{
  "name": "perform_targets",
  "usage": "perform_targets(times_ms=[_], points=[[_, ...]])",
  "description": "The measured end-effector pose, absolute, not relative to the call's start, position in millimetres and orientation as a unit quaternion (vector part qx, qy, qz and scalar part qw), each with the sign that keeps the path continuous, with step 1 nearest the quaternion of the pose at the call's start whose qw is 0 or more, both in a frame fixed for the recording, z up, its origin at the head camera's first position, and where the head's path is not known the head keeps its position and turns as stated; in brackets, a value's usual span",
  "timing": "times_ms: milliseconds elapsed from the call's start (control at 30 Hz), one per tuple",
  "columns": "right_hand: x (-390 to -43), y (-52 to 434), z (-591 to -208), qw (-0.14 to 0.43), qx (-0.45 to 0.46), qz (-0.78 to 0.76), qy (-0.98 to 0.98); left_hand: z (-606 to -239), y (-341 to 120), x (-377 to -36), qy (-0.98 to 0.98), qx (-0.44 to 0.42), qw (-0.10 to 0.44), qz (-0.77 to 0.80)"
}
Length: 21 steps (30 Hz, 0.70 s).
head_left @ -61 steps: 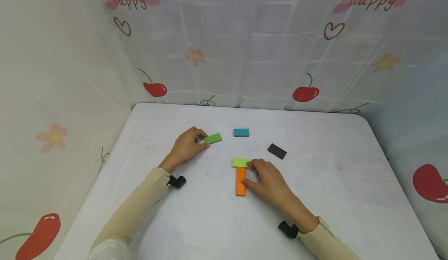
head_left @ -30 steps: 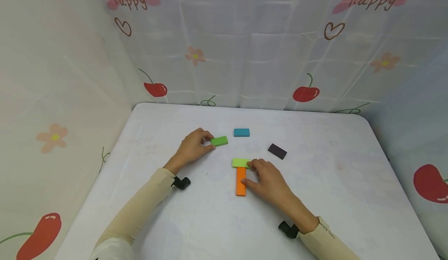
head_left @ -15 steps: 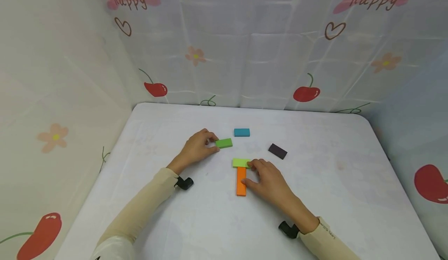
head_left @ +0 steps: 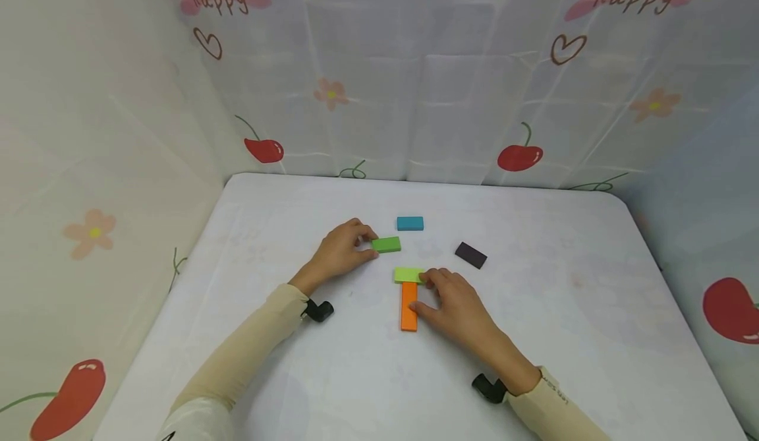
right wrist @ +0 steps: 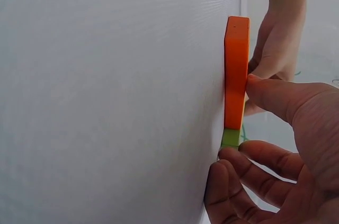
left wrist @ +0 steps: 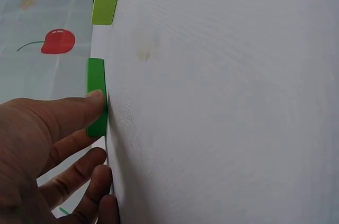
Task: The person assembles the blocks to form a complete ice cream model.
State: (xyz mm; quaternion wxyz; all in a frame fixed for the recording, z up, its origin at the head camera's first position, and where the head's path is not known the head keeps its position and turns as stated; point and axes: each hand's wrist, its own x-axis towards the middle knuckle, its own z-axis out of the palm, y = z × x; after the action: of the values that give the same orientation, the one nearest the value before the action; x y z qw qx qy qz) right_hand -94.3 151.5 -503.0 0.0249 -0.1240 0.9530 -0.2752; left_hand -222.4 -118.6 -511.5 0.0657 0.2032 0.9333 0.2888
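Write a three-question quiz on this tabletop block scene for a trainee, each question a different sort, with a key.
1. Which block does the left hand pinch?
2. True or false: the blue rectangular block lies apart from every other block.
3. Fill in: in the head view, the yellow-green rectangular block and the long orange rectangular block together form the letter ___.

Key:
1. The bright green rectangular block.
2. True.
3. T.

Five blocks show: one green [head_left: 387,244] in the left hand [head_left: 339,251], lime [head_left: 408,275] and orange [head_left: 408,317] touching the right hand [head_left: 458,304], blue [head_left: 410,223] and black [head_left: 471,255] beyond.
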Motion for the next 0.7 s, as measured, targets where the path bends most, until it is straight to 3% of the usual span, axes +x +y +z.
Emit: perform_targets(times_ms=[700], points=[[-94.5,151.8,-502.9,0.017,-0.129,-0.286,0.949,-511.3,-97.4,-215.1,0.931,0.232,0.072,0.271]])
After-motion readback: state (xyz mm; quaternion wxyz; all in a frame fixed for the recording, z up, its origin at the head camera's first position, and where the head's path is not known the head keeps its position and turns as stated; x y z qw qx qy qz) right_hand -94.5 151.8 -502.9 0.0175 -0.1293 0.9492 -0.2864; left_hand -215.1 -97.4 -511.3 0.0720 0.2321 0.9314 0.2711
